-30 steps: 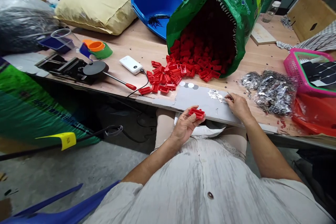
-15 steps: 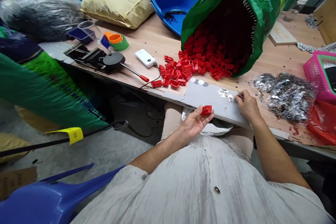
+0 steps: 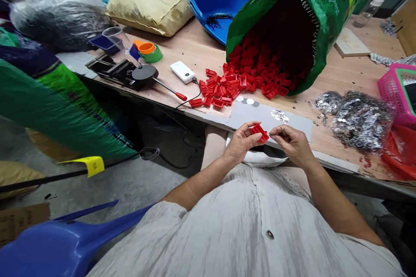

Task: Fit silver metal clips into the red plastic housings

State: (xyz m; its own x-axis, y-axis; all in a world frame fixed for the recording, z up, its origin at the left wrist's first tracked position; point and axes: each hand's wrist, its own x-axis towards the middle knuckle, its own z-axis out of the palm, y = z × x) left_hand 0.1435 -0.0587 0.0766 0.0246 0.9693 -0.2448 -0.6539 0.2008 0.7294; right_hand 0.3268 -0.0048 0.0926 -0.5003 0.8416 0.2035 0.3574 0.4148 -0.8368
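My left hand (image 3: 242,142) is closed on a small red plastic case (image 3: 260,133), its hollow side showing, above the table's front edge. Close by its right end, my right hand (image 3: 290,142) has thumb and fingers pinched together; whatever lies between them is too small to make out. Beyond the hands, a grey board (image 3: 269,110) carries a little heap of small shiny metal pieces (image 3: 279,115) and a few round discs (image 3: 249,101). Many more red cases (image 3: 224,88) spill from the mouth of a green woven sack (image 3: 320,47).
A hand press with a red-tipped lever (image 3: 144,75) and a white power bank (image 3: 182,72) stand left. Behind are a blue basin (image 3: 208,0) and a stuffed beige sack (image 3: 152,0). Bags of metal pieces (image 3: 360,119) and a pink basket (image 3: 390,86) lie right.
My right hand has come from beside the metal pieces on the board leftward to the red case. The left hand has turned the case so its hollow side shows.
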